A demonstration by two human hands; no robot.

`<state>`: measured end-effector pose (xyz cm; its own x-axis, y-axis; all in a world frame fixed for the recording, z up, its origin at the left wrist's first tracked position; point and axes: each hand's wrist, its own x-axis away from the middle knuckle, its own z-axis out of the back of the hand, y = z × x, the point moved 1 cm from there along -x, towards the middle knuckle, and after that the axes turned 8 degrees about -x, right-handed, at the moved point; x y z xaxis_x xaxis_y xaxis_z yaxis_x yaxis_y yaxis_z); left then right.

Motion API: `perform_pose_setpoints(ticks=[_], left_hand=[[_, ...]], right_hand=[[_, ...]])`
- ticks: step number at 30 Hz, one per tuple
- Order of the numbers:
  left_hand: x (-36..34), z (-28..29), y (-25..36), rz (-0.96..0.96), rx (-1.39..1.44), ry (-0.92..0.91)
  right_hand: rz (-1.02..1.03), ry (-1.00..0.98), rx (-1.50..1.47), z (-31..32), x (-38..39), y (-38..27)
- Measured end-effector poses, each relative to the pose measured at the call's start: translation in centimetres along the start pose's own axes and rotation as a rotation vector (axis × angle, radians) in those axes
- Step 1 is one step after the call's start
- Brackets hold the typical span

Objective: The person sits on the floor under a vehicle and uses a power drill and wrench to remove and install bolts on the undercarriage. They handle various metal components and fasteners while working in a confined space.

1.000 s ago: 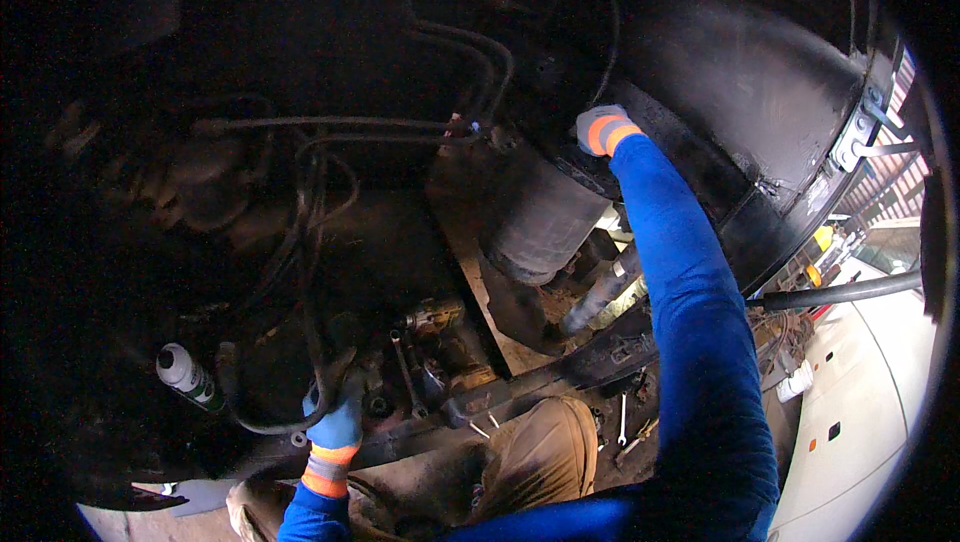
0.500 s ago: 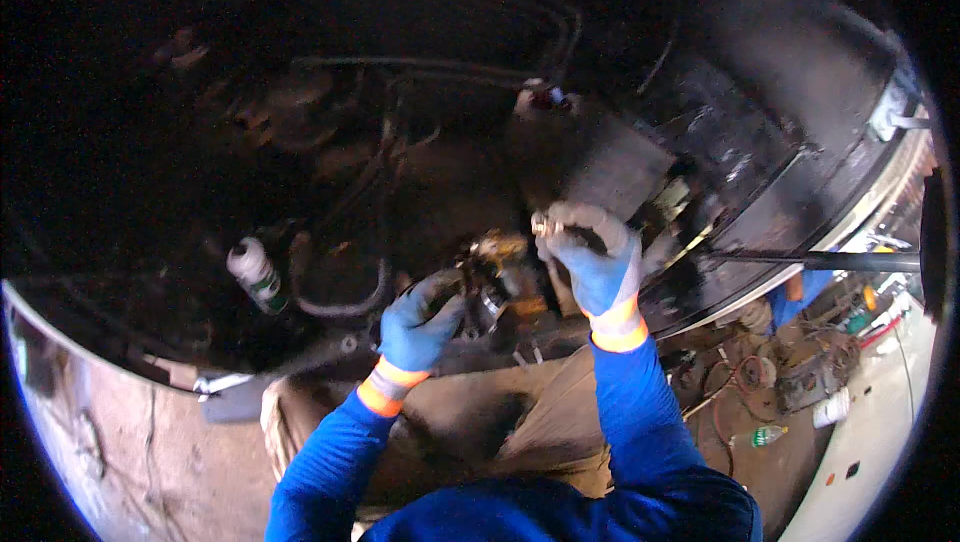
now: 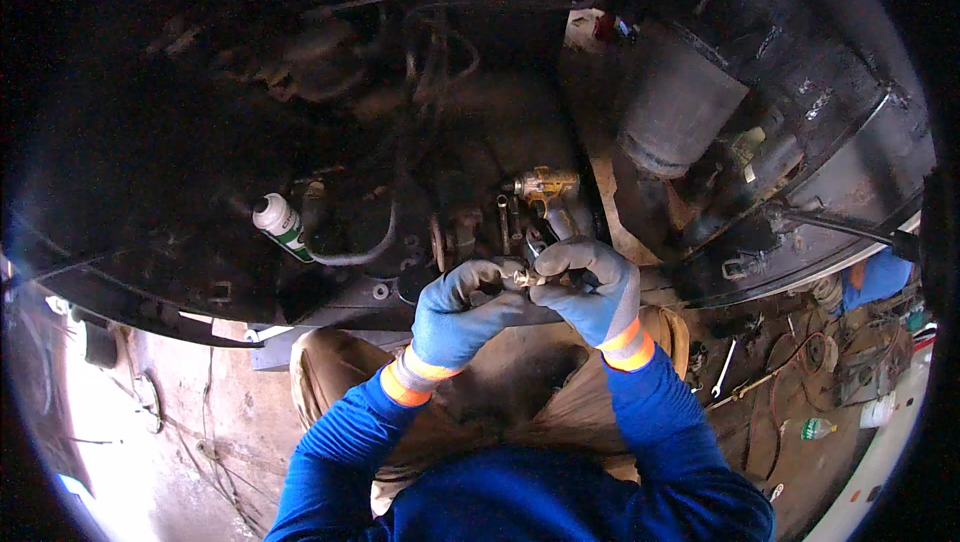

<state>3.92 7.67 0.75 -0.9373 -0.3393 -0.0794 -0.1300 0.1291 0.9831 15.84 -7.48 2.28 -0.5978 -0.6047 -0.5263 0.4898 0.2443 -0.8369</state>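
Note:
My two gloved hands meet in front of me, fingertips pinched around a small brass-coloured metal fitting [image 3: 522,280]. My left hand [image 3: 460,310] is closed on its left side. From the other side, my right hand [image 3: 595,287] grips it with thumb and fingers. The fingers cover much of the part, so its exact kind does not show. Just beyond my right hand lies a yellow and black cordless impact driver [image 3: 548,185]. Beside the driver, a wrench [image 3: 504,220] lies among dark metal parts. A white and green bottle [image 3: 281,226] leans farther left.
A dark cylinder [image 3: 682,102] sits at the upper right within the dark machinery. A curved pipe [image 3: 385,232] runs left of my hands. On the floor at right are a wrench [image 3: 724,369], hoses, a clear plastic bottle [image 3: 817,429] and a white container [image 3: 877,411].
My hands have come together: the right moved down toward me with the small fitting, and the left moved right from beside the tools to meet it. The view has shifted too.

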Motion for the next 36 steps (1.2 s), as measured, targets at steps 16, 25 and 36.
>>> perform_pose_setpoints(ticks=[16,25,36], left_hand=[[-2.1,2.3,-5.1,0.276,0.287,-0.012],[-2.2,2.4,-6.2,0.348,0.533,0.004],[-2.0,1.9,-7.0,0.314,0.469,0.154]], right_hand=[[0.218,-0.138,0.332,-0.1,-1.2,1.7],[0.266,-0.181,0.389,-0.3,-1.1,2.1],[0.133,-0.065,0.371,-2.0,-0.7,1.1]])
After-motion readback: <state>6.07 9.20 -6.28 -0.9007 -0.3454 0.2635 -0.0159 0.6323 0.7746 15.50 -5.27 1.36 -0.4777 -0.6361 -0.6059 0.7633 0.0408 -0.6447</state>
